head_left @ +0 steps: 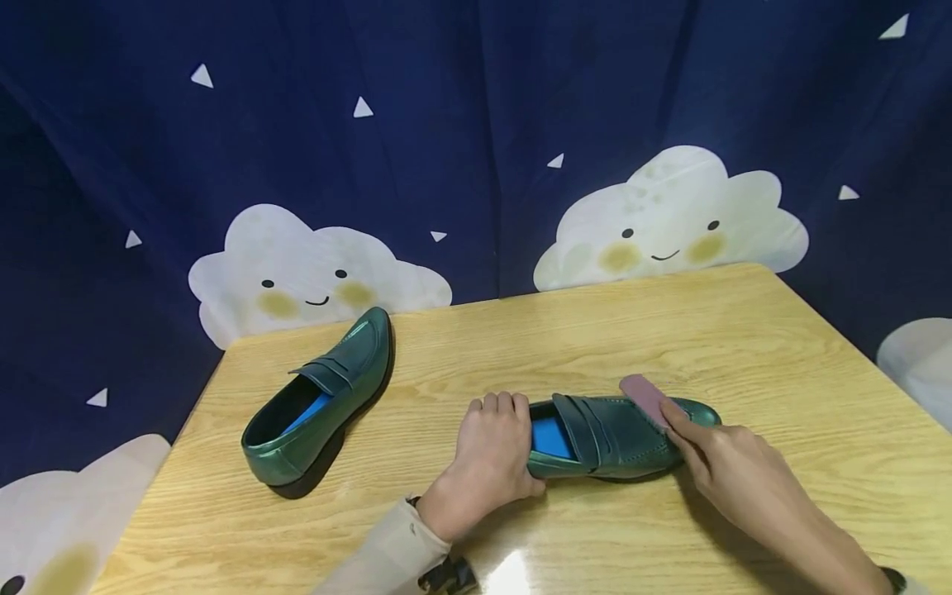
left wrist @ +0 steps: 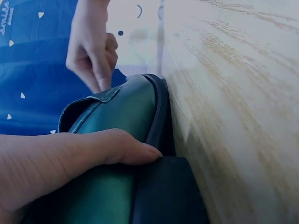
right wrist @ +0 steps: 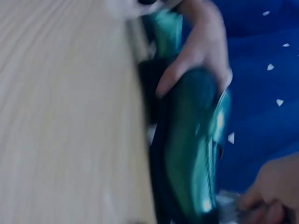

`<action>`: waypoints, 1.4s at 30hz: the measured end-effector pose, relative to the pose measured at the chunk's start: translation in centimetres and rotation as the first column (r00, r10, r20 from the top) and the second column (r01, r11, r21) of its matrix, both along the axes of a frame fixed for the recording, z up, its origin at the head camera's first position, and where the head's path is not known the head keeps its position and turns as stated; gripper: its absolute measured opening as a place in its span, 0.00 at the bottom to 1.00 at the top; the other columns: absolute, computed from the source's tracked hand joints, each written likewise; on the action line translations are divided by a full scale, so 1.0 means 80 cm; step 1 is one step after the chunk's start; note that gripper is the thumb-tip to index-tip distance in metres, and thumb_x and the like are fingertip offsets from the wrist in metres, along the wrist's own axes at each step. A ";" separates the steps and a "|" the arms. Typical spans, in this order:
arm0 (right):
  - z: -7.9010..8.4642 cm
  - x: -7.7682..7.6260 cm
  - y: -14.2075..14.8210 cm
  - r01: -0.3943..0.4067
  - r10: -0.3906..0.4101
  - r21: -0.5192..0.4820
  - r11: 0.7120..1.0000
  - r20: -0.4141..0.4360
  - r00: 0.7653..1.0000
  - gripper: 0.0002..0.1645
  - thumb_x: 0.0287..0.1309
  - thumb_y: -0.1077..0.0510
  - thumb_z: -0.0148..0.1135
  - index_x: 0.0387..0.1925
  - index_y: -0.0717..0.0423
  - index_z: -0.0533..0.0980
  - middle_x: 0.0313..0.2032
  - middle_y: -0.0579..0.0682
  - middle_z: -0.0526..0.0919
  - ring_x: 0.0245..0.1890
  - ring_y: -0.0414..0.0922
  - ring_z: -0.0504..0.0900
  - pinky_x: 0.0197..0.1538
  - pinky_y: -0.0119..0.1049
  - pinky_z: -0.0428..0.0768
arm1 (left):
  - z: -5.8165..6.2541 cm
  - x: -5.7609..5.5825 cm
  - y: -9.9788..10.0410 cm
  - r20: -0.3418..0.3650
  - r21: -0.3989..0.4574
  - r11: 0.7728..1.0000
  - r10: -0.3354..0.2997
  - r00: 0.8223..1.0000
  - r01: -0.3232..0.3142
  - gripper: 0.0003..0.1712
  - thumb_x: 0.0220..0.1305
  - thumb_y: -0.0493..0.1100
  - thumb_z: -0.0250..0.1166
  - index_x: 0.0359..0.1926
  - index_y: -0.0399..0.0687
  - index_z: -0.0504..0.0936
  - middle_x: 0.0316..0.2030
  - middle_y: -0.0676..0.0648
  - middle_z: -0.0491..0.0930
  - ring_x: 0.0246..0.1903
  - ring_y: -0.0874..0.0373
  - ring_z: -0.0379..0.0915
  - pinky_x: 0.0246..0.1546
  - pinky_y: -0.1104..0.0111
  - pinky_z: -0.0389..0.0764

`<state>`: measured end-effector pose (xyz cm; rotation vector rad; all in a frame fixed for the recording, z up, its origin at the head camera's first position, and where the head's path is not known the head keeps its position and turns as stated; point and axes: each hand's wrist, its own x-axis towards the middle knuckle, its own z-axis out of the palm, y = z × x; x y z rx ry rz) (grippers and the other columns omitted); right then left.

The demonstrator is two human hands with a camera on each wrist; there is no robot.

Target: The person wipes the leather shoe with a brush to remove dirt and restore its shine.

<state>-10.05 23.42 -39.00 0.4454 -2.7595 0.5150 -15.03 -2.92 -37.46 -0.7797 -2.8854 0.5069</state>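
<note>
One green shoe (head_left: 621,442) was under work on the table (head_left: 461,364), toe toward the person's right; a second shoe (head_left: 342,406) stood upright and well apart at the left, touched by neither hand. Status, as judged: rubbing with the pink pad (head_left: 645,400) was in progress on the first shoe's upper, near the toe. The finished portion could not be determined, since no visible mark divided treated from untreated surface. The second shoe probably remained to be done. Grip: the left hand (head_left: 494,450) grasped the heel end, fingers over the top and thumb low along the near side. The right hand (head_left: 736,463) pinched the pad's near end, index finger extended onto it. The worked shoe thus lay between both hands, its heel within the left grip, its toe just beyond the right fingertips. From where I stood, sole-to-table contact was unclear.
</note>
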 end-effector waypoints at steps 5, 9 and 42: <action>0.016 -0.011 -0.007 -0.166 0.274 -0.399 0.902 0.230 0.934 0.22 0.68 0.60 0.54 0.62 0.56 0.73 0.46 0.57 0.83 0.25 0.26 0.67 0.24 0.27 0.68 | -0.001 0.000 -0.001 -0.001 -0.002 1.000 -0.004 1.000 0.004 0.57 0.31 0.84 0.64 0.49 0.41 0.72 0.37 0.47 0.75 0.37 0.55 0.73 0.38 0.67 0.74; 0.020 -0.012 0.001 -0.115 0.176 -0.354 0.928 0.146 0.973 0.21 0.66 0.61 0.56 0.60 0.53 0.75 0.40 0.55 0.85 0.28 0.27 0.72 0.24 0.27 0.68 | 0.000 0.000 -0.001 -0.026 -0.008 1.000 -0.013 1.000 0.013 0.57 0.31 0.84 0.64 0.48 0.42 0.72 0.36 0.47 0.75 0.36 0.55 0.73 0.38 0.67 0.74; 0.000 0.011 0.004 -0.144 0.140 -0.226 0.963 -0.037 0.990 0.28 0.58 0.67 0.63 0.61 0.53 0.75 0.22 0.37 0.76 0.20 0.27 0.64 0.23 0.24 0.63 | 0.000 0.002 -0.003 0.026 -0.022 1.000 0.003 1.000 -0.003 0.56 0.32 0.83 0.64 0.48 0.42 0.72 0.35 0.48 0.73 0.37 0.56 0.71 0.39 0.67 0.73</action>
